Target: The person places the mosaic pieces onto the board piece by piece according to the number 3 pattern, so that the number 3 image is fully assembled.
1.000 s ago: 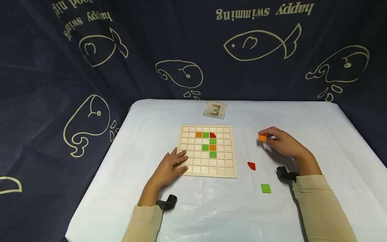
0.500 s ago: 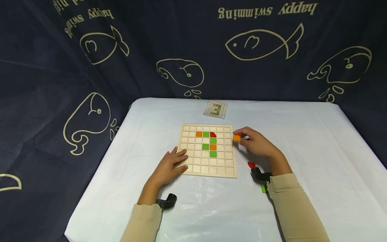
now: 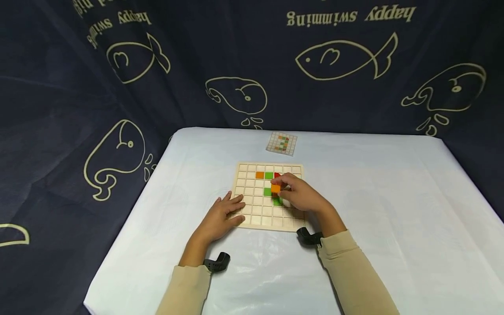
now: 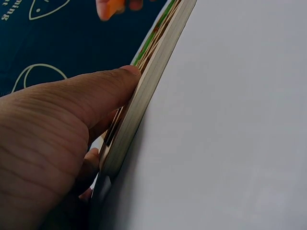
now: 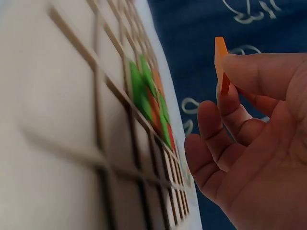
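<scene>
A wooden grid board (image 3: 252, 222) lies flat on the white table, with several green, orange and red tiles set in its squares. My right hand (image 3: 301, 195) is over the board and pinches a square orange tile (image 3: 275, 188) between thumb and fingers. In the right wrist view the orange tile (image 5: 220, 64) stands on edge in the pinch, raised above the grid. My left hand (image 3: 221, 217) rests with spread fingers on the board's left edge; its thumb (image 4: 115, 86) touches the border in the left wrist view. A green tile (image 3: 267, 192) sits left of the held tile.
A small pattern card (image 3: 281, 143) with a matching grid lies behind the board. The white table (image 3: 177, 175) ends at a dark blue cloth (image 3: 338, 100) printed with fish and whales. The right forearm (image 3: 350, 267) covers part of the table's right side.
My right hand has carried the orange tile leftward from the table's right side to over the board. The loose red and green tiles are now hidden under the right arm. The left hand stays put.
</scene>
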A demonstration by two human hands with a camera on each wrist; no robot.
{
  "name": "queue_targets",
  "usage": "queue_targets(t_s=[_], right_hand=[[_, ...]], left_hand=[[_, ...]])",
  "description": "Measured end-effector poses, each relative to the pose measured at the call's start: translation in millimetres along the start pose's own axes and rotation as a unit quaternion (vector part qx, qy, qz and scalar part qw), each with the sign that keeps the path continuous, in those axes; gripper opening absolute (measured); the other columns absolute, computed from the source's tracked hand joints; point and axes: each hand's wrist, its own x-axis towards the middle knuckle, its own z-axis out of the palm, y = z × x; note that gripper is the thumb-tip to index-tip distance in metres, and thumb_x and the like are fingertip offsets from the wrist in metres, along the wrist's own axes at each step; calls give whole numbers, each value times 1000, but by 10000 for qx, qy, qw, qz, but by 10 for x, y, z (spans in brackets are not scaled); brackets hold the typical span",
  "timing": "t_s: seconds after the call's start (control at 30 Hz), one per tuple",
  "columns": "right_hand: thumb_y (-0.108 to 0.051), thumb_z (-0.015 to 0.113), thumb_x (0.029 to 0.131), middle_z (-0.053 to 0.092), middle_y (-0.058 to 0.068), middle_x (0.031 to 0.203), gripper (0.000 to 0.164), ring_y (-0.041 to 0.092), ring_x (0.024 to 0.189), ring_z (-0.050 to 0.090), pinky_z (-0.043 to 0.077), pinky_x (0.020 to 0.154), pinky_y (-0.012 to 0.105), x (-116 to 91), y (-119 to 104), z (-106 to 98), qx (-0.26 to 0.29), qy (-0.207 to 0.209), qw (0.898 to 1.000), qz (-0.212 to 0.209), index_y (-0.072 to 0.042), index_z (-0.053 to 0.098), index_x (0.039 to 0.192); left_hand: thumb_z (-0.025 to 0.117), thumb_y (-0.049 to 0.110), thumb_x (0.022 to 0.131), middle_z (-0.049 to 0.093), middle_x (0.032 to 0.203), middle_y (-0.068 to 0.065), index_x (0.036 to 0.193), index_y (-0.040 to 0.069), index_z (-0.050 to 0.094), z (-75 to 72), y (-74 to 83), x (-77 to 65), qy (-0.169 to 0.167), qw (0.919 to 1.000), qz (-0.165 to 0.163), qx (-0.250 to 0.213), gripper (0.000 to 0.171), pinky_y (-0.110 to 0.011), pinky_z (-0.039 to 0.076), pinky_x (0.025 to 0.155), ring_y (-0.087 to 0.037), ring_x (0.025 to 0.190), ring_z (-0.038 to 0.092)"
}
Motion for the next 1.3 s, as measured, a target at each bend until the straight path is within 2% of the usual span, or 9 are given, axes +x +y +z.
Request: queue_targets(t_s=[0.1,0.27,0.47,0.63,0.87,1.3], right_hand=[[-1,56,97,58,9,117,33,25,99,51,46,87,41,30,-59,102,-38,-154,9998,-97,0,60,130],[-1,57,95,59,6,121,32,22,103,53,45,93,41,58,-131,259,-210,-258,9994,-122,-4,63,126],[0,59,92,58,2,109,31,20,92,51,44,84,38,78,-220,458,-348,-460,9983,-121,-7,65,121],[0,60,91,58,0,105,29,17,89,50,45,82,35,92,-214,577,-772,-542,9954,-188,-8,65,118],[1,60,89,58,1,106,30,17,90,50,45,82,35,90,-183,602,-1064,-586,9926,-78,-8,66,117],[4,63,86,60,2,103,32,18,90,50,44,82,35,108,-157,612,-1193,-652,9902,-333,-5,67,117]], left_hand=[[70,26,94,45,151,-4,136,6,62,0,-3,15,14,10000,5,32,47,-56,9,119,-31,149,20],[70,26,94,46,151,-4,136,6,62,-1,-10,21,-9,10000,-38,81,47,-56,10,119,-31,148,20],[70,26,94,46,150,-4,135,6,63,1,-15,21,-20,10000,-31,71,46,-56,10,119,-32,148,21],[71,26,93,47,149,-4,133,6,64,11,-20,16,10,10000,-8,88,46,-57,10,119,-33,148,22],[71,26,94,46,150,-5,134,5,63,15,-19,20,4,10000,51,70,46,-58,10,118,-33,148,21],[71,25,93,47,150,-5,134,5,64,11,-3,29,45,9999,18,93,45,-58,11,118,-34,147,22]])
